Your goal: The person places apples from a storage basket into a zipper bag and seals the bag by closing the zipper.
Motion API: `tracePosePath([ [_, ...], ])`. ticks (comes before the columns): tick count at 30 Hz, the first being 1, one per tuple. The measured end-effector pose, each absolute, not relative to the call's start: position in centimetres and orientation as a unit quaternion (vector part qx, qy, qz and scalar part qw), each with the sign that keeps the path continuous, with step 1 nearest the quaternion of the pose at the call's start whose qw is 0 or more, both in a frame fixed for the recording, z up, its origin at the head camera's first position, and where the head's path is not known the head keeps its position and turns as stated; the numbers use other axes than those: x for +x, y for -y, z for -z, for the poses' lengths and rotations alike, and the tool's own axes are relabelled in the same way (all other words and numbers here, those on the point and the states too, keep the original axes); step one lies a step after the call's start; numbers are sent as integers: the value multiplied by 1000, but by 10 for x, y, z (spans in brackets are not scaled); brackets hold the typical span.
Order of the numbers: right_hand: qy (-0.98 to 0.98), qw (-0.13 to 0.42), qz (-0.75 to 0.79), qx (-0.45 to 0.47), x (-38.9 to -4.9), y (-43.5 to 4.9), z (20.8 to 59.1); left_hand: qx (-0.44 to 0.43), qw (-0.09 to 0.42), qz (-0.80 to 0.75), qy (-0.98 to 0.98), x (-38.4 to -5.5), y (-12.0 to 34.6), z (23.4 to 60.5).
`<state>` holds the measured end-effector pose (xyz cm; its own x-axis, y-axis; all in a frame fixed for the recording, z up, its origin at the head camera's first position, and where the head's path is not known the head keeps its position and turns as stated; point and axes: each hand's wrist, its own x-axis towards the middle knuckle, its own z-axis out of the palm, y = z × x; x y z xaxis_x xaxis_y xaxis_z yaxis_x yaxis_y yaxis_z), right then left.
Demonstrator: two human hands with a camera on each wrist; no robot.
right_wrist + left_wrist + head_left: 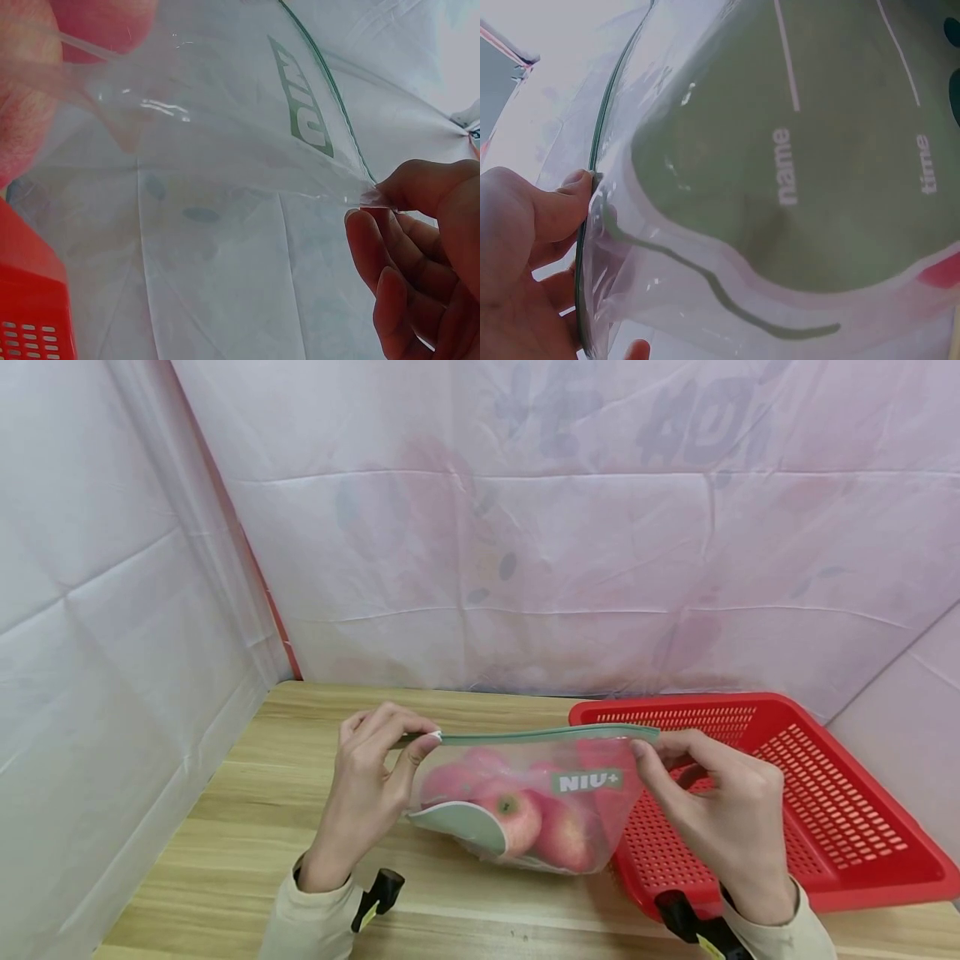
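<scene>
A clear zip bag point(540, 760) with a green top strip and a "NIU+" label holds several red apples point(519, 818). My left hand point(367, 785) pinches the left part of the strip between thumb and fingers, by a small white piece at the thumb tip. At the opposite top corner, my right hand point(723, 810) pinches the bag's edge with thumb and fingers. The strip is stretched between both hands. In the left wrist view a green printed panel point(810, 172) reads "name" and "time". The right wrist view shows the corner gripped by the right hand point(427, 247).
A red plastic basket point(847, 893) with slotted walls stands on the right, partly behind the bag and right hand. Beneath everything is a wooden table point(232, 827). Pale printed cloth point(570, 543) hangs behind it and at the left.
</scene>
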<state>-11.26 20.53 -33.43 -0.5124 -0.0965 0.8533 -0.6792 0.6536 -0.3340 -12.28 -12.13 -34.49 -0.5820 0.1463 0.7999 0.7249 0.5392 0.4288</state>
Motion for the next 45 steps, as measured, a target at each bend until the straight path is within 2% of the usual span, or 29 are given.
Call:
tracePosePath([
  [26, 836, 392, -329, 199, -109, -207, 329, -271, 370, 388, 800, -122, 121, 343],
  [35, 827, 410, -332, 193, -109, -206, 330, -272, 367, 389, 800, -122, 121, 343],
  [45, 830, 407, -334, 185, -109, -207, 330, -274, 368, 388, 800, -122, 123, 344],
])
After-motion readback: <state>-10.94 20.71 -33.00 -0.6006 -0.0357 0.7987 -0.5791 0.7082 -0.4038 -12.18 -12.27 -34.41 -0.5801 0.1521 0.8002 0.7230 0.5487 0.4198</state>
